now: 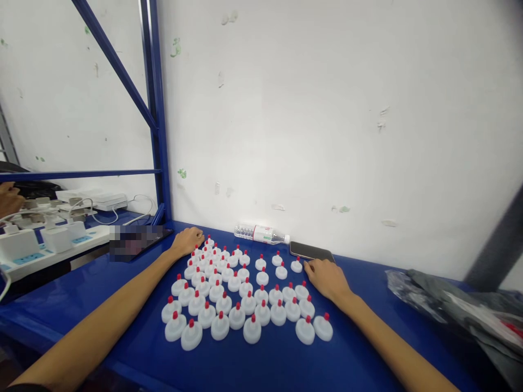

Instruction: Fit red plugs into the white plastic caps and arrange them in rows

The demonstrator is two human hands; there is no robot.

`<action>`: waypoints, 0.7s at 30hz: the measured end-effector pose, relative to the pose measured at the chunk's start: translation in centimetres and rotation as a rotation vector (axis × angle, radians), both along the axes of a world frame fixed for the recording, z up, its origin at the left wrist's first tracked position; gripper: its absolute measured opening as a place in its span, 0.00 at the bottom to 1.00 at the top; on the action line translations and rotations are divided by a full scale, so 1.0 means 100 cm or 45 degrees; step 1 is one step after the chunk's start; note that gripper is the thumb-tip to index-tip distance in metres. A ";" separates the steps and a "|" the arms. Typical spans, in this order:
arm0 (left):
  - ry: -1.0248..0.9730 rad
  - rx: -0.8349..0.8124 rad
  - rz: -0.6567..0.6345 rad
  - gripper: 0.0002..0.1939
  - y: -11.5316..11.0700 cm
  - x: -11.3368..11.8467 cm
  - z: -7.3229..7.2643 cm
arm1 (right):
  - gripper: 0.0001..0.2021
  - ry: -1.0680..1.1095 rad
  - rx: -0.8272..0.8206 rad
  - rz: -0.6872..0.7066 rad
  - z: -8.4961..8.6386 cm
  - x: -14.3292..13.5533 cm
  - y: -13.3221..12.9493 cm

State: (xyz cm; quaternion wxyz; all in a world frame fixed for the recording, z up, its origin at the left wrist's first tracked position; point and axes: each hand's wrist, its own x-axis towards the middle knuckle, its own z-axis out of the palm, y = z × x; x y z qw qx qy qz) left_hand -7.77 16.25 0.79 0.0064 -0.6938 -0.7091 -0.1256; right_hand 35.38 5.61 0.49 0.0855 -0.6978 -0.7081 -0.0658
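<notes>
Many white round caps with red tips (pixel 234 283) stand upright in loose rows on the blue table (pixel 269 362). My left hand (pixel 187 242) rests at the far left edge of this group, its fingers curled in beside the rearmost caps. Nothing shows in it. On the right side, my right hand (pixel 326 276) lies palm down with fingers slightly bent and apart. Its fingertips are close beside a single cap (pixel 296 266) at the rear right; whether they touch it I cannot tell. The undersides of both hands are hidden.
Against the wall lies a clear plastic bottle (pixel 263 234), with a phone (pixel 311 251) behind my right hand. A power strip (pixel 61 247) with chargers and a dark, partly blurred flat object (pixel 157 239) are at left. Grey plastic bags (pixel 457 305) lie right. Another person's hand (pixel 10 199) shows far left.
</notes>
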 end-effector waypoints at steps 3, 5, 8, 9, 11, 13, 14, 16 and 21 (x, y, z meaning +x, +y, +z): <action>-0.005 0.004 0.000 0.17 -0.001 0.001 0.001 | 0.23 0.005 -0.006 -0.002 0.001 0.000 -0.001; -0.009 0.007 -0.001 0.17 -0.001 0.001 0.001 | 0.23 0.007 -0.008 -0.007 0.001 -0.001 -0.001; -0.011 0.008 -0.003 0.17 -0.002 0.001 0.001 | 0.23 0.007 -0.012 -0.010 0.002 -0.001 -0.001; -0.008 0.007 -0.003 0.17 -0.002 0.001 0.002 | 0.23 0.006 -0.013 -0.010 0.002 -0.001 -0.002; -0.001 0.002 -0.004 0.17 -0.001 0.001 0.002 | 0.23 0.004 -0.015 -0.011 0.002 -0.001 -0.001; 0.006 -0.003 -0.003 0.17 -0.001 0.001 0.001 | 0.23 0.004 -0.018 -0.012 0.001 0.000 -0.001; 0.009 -0.005 -0.002 0.17 -0.001 0.001 0.001 | 0.23 0.004 -0.019 -0.012 0.001 0.000 -0.001; 0.010 -0.009 -0.001 0.17 0.000 0.000 0.000 | 0.23 0.003 -0.021 -0.013 0.001 0.000 -0.001; -0.002 -0.009 0.002 0.17 0.001 0.000 0.000 | 0.23 0.003 -0.016 -0.012 0.000 0.000 -0.001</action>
